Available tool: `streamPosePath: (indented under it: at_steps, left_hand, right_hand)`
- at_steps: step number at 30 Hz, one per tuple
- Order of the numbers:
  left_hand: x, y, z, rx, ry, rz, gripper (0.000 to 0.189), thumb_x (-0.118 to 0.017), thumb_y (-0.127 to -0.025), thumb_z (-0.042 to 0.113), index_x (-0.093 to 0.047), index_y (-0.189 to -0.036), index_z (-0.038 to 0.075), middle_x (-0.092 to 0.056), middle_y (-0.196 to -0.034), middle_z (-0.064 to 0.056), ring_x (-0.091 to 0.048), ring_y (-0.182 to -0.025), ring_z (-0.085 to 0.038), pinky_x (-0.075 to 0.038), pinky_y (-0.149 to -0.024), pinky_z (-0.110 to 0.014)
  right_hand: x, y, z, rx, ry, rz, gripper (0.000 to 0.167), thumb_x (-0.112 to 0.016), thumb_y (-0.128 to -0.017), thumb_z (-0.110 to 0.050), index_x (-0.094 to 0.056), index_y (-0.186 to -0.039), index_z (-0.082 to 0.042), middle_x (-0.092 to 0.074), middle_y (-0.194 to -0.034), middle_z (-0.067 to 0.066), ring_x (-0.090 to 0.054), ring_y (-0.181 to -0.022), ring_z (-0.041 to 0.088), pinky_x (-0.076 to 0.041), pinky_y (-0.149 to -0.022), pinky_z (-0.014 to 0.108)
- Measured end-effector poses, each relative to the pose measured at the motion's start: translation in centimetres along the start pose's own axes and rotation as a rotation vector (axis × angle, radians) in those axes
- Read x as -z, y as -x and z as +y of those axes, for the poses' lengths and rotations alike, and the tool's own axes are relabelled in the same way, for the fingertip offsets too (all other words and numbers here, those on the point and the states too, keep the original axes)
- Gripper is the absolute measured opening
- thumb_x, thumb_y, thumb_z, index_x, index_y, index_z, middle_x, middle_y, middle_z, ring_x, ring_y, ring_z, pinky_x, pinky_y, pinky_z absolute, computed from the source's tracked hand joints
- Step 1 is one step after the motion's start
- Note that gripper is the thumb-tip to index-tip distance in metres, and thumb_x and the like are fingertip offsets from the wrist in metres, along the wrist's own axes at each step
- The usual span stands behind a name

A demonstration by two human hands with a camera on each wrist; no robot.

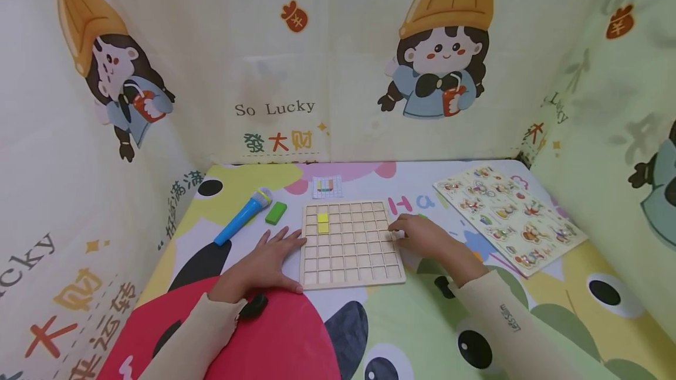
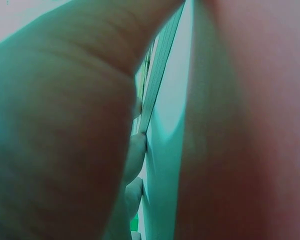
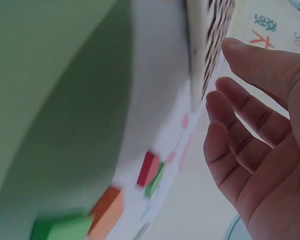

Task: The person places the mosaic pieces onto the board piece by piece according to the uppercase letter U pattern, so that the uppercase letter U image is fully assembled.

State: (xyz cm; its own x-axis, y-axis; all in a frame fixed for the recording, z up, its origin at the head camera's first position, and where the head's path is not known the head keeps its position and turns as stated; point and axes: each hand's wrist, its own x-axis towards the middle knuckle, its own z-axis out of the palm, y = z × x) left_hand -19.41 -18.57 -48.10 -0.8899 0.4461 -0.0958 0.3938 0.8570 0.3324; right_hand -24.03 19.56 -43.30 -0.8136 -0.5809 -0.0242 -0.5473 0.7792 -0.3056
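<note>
A wooden grid board (image 1: 352,263) lies on the table between both hands, with two yellow squares (image 1: 323,223) in neighbouring cells at its upper left. Fingers spread, my left hand (image 1: 269,260) rests along the board's left edge. The left wrist view shows its fingertips (image 2: 135,155) close against the board's side (image 2: 162,70). At the right edge is my right hand (image 1: 422,236), fingers loosely bent. In the right wrist view the thumb (image 3: 262,57) stands apart from the fingers, and nothing is between them. A small card with a coloured grid drawing (image 1: 327,187) lies just behind the board.
Left of the board lie a blue toy microphone (image 1: 243,216) and a green block (image 1: 276,213). A picture puzzle board (image 1: 509,219) lies far right. The right wrist view shows red (image 3: 148,169), orange (image 3: 106,212) and green blocks (image 3: 62,227) on the table, mostly hidden by my right arm in the head view.
</note>
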Motion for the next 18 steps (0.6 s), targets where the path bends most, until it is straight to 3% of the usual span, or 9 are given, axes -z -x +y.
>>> streamPosePath:
  at_steps: [6,12,18]
  left_hand:
    - [0.2,0.0,-0.1,0.000,-0.003,0.000,0.115,-0.077,-0.055,0.074,-0.038,-0.151,0.026,-0.026,-0.158,0.004,-0.011,-0.146,-0.027,-0.004,-0.113,-0.060]
    - [0.2,0.1,-0.2,-0.006,-0.001,-0.005,0.114,-0.077,-0.055,0.074,-0.039,-0.151,0.026,-0.027,-0.158,0.004,-0.011,-0.146,-0.027,-0.004,-0.112,-0.060]
    - [0.1,0.0,-0.2,-0.004,-0.005,-0.014,0.114,-0.077,-0.055,0.074,-0.038,-0.151,0.026,-0.026,-0.158,0.004,-0.010,-0.147,-0.027,-0.003,-0.112,-0.060]
  right_hand:
    - [0.7,1.6,1.3,-0.015,0.046,-0.020,0.030,-0.073,-0.087,-0.010,-0.069,-0.116,-0.004,-0.063,-0.107,0.005,-0.060,-0.097,0.023,-0.050,-0.085,0.041]
    - [1.3,3.1,3.0,-0.042,0.004,-0.021,0.027,-0.074,-0.087,-0.011,-0.070,-0.113,-0.006,-0.062,-0.099,0.002,-0.059,-0.089,0.020,-0.050,-0.082,0.041]
    - [1.7,4.9,4.3,-0.085,-0.016,-0.013,0.026,-0.073,-0.088,-0.012,-0.071,-0.113,-0.012,-0.063,-0.107,0.003,-0.059,-0.093,0.021,-0.051,-0.082,0.041]
